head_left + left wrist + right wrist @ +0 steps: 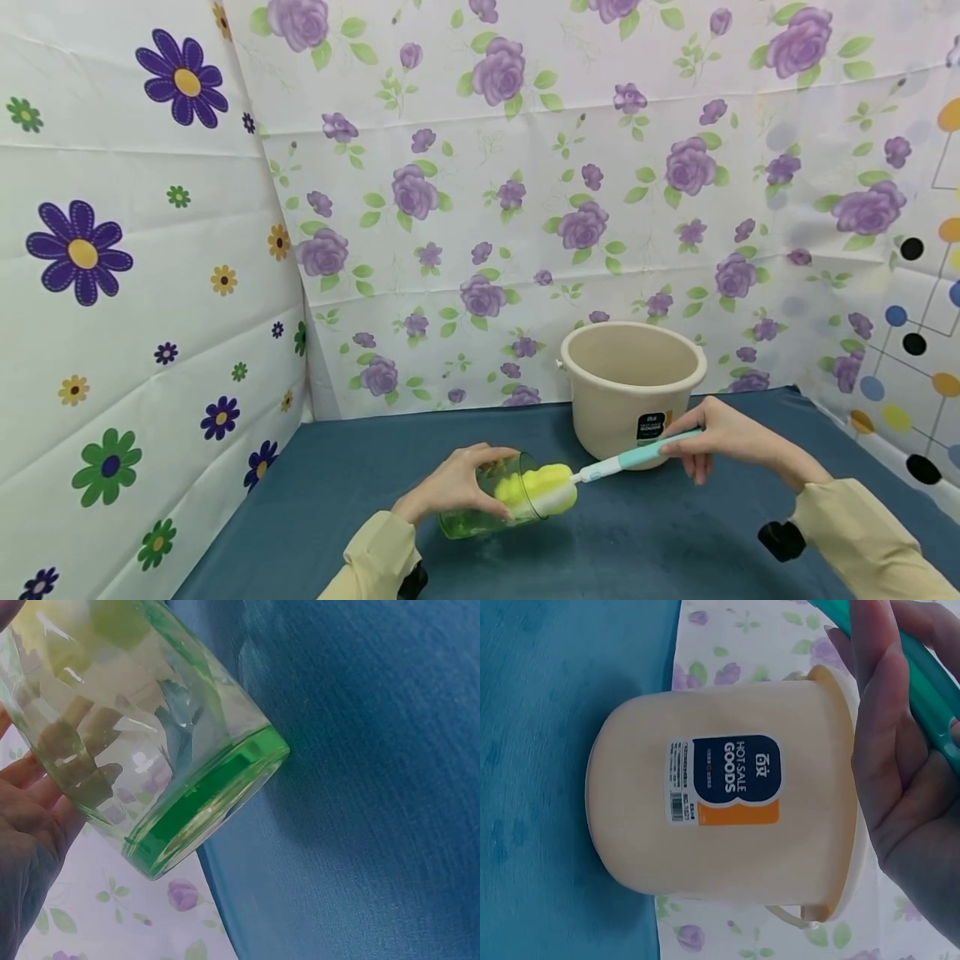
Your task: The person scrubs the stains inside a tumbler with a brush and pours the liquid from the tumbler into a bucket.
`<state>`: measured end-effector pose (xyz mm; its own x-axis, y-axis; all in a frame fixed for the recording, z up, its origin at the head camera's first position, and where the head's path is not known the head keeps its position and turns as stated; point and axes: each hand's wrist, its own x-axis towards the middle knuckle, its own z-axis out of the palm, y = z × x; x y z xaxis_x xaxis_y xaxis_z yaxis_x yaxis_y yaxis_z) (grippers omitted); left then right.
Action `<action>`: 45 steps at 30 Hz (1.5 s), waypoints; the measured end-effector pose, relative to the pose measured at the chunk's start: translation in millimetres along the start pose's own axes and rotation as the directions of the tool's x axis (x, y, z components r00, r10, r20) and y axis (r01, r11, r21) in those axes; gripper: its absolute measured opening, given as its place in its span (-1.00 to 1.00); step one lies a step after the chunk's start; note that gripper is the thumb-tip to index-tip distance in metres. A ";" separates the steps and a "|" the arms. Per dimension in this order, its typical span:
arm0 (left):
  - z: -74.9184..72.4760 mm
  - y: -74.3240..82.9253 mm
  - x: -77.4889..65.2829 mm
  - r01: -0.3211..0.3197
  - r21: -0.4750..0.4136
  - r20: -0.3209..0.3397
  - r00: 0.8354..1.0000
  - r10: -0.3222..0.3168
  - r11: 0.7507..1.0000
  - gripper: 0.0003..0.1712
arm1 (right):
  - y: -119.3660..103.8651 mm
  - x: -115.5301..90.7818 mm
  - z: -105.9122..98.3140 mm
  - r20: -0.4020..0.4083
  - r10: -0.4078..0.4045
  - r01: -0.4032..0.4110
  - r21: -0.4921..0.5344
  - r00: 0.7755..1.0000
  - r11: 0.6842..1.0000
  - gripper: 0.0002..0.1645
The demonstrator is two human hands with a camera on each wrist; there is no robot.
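Note:
My left hand [467, 482] grips a clear green glass cup [468, 523], which lies tilted on its side with its mouth to the right. In the left wrist view the cup's thick green base [206, 802] shows close over the blue cloth. My right hand [716, 435] pinches the teal handle [645, 452] of a cup brush. Its yellow sponge head [551, 486] sits partly inside the cup's mouth, the rest sticking out. In the right wrist view the handle [930, 694] runs between the thumb and fingers.
A cream bucket [600, 408] with a dark label stands at the back, just behind the right hand. Blue cloth [360, 467] covers the table. Flower-printed sheets [450, 250] hang behind it and along the sides.

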<state>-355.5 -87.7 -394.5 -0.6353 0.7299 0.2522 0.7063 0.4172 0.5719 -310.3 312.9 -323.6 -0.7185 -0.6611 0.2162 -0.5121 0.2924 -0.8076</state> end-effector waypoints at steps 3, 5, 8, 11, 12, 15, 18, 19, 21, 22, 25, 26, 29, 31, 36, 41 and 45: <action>0.0 -0.4 -0.4 -0.002 0.005 -0.002 1.000 0.002 1.000 -0.14 | 0.1 -0.1 -0.2 -0.009 -0.009 0.010 0.007 1.000 1.000 -0.76; 0.0 -0.6 -0.5 -0.004 0.008 -0.003 1.000 0.004 1.000 -0.13 | -0.2 -0.1 0.1 -0.026 -0.003 0.003 0.005 1.000 1.000 -0.75; -0.3 -0.5 -0.8 -0.007 0.013 -0.003 1.000 0.007 1.000 -0.12 | -1.1 0.5 0.6 -0.061 0.017 -0.017 -0.005 0.998 1.000 -0.73; -0.3 0.2 -0.7 -0.006 0.016 -0.006 1.000 0.007 1.000 -0.11 | -1.8 1.2 1.2 -0.094 0.026 -0.028 -0.018 0.995 0.999 -0.72; -0.2 0.3 -0.9 -0.005 0.015 -0.007 1.000 0.005 1.000 -0.11 | -2.0 1.6 1.3 -0.103 0.027 -0.029 -0.020 0.994 0.999 -0.72; 0.3 0.5 -0.9 0.003 0.010 -0.007 1.000 -0.003 1.000 -0.12 | -2.1 1.6 1.9 -0.120 0.021 -0.024 -0.023 0.993 0.999 -0.72; 0.9 0.1 -1.0 0.013 0.001 -0.004 1.000 -0.013 1.000 -0.12 | -2.3 2.1 2.5 -0.125 0.019 -0.022 -0.023 0.992 0.999 -0.72; 1.0 0.0 -1.0 0.015 0.001 -0.003 1.000 -0.015 1.000 -0.13 | -2.3 2.2 2.6 -0.125 0.019 -0.022 -0.024 0.992 0.999 -0.72; 1.0 0.1 -0.8 0.017 0.001 -0.001 1.000 -0.017 1.000 -0.13 | -2.2 2.3 2.8 -0.124 0.023 -0.026 -0.027 0.992 0.999 -0.72; 0.9 0.2 -0.7 0.017 0.000 0.000 1.000 -0.017 1.000 -0.13 | -2.0 2.3 2.9 -0.122 0.025 -0.029 -0.029 0.992 0.999 -0.71; 0.4 0.5 -0.6 0.011 0.003 0.001 1.000 -0.011 1.000 -0.12 | -0.8 1.8 3.3 -0.111 0.028 -0.032 -0.042 0.993 0.999 -0.71; 0.2 0.7 -0.7 0.010 0.004 0.002 1.000 -0.010 1.000 -0.12 | -0.4 1.7 3.7 -0.105 0.027 -0.031 -0.045 0.994 0.998 -0.71; -0.2 0.9 -1.0 0.007 0.006 0.000 1.000 -0.007 1.000 -0.12 | 0.9 1.7 5.7 -0.079 0.025 -0.028 -0.042 0.997 0.999 -0.71; -0.3 1.1 -0.9 0.004 0.008 -0.002 1.000 -0.004 1.000 -0.13 | 1.6 1.9 7.8 -0.064 0.024 -0.026 -0.030 0.998 0.999 -0.72; 0.5 0.9 -0.1 -0.002 0.012 -0.002 1.000 0.002 1.000 -0.14 | 4.7 4.8 13.6 -0.048 0.014 -0.014 0.004 0.999 1.000 -0.75; 1.4 0.8 -0.1 -0.007 0.011 -0.004 1.000 0.007 1.000 -0.14 | 9.1 10.2 19.7 -0.057 -0.001 0.002 0.024 0.998 1.000 -0.74; 1.6 1.2 0.7 -0.016 0.021 -0.010 1.000 0.016 1.000 -0.13 | 12.7 13.8 23.8 -0.089 0.002 0.000 0.020 0.996 1.000 -0.74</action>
<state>-354.7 -85.9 -394.9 -0.6272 0.7309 0.2692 0.7225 0.4167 0.5517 -315.5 291.0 -344.0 -0.7582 -0.5967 0.2628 -0.5027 0.2784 -0.8184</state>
